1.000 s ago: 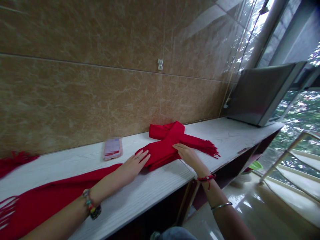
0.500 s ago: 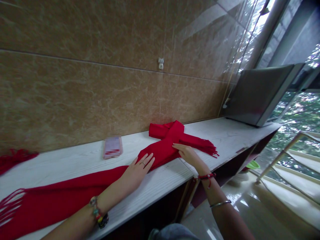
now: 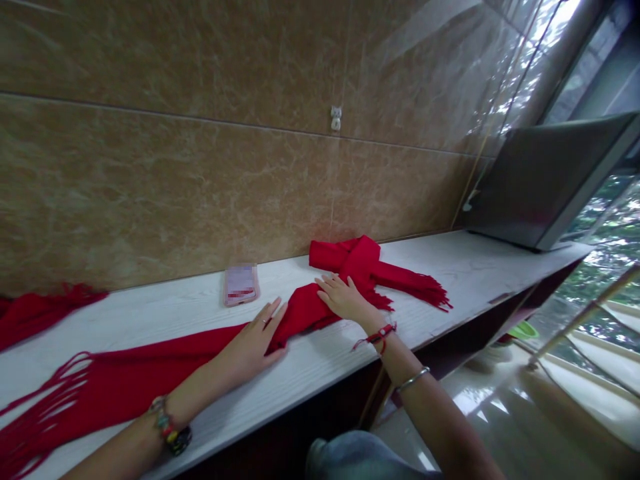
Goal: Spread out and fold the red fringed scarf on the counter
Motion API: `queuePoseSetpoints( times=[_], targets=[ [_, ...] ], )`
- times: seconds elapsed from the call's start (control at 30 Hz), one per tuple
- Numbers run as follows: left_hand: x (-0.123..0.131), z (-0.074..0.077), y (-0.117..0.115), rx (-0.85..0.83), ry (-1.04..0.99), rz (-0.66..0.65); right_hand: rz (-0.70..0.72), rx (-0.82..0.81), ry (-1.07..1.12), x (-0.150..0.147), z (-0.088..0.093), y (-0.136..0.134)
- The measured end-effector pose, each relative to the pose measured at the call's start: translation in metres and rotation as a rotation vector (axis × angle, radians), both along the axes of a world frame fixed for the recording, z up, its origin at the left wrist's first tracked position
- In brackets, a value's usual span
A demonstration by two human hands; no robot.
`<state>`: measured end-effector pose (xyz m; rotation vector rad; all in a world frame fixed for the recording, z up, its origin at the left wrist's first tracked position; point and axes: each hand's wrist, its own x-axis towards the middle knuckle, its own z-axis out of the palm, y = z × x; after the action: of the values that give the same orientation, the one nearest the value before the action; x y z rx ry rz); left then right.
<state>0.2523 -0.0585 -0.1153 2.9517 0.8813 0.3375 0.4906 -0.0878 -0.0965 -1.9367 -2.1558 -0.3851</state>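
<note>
A long red scarf point(image 3: 155, 370) with fringed ends stretches along the white counter point(image 3: 185, 310), its left part spread out flat. Beyond my hands lies a folded, crossed bundle of red scarf point(image 3: 363, 260), fringe pointing right; whether both are one piece I cannot tell. My left hand point(image 3: 257, 340) rests on the long scarf, fingers stretched out and apart. Flat on the red cloth just left of the bundle is my right hand point(image 3: 345, 300), its fingers spread. Neither hand grips anything.
A phone point(image 3: 241, 285) lies near the wall. More red fringed cloth point(image 3: 50, 310) is at the left end. A grey appliance point(image 3: 545, 180) stands at the right end of the counter. Open shelves point(image 3: 450, 350) sit below, and a metal rail point(image 3: 580, 327) stands at the right.
My right hand has slid left along the cloth, toward my left hand, and a second fringe now shows beside the bundle. My left hand has shifted slightly left. The view has turned a little left.
</note>
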Motion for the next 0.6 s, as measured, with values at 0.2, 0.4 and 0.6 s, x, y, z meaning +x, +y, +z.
queuePoseSetpoints(
  times=[0.2, 0.4, 0.6],
  targets=[
    [-0.089, 0.005, 0.022, -0.111, 0.143, 0.235, -0.001, -0.034, -0.031, 0.014, -0.015, 0.004],
    [-0.156, 0.013, 0.024, -0.082, 0.186, 0.319, -0.022, 0.122, 0.059, 0.003, -0.007, 0.007],
    [-0.191, 0.003, 0.019, -0.056, 0.148, 0.486, 0.53, 0.114, 0.096, -0.064, 0.02, -0.005]
  ],
)
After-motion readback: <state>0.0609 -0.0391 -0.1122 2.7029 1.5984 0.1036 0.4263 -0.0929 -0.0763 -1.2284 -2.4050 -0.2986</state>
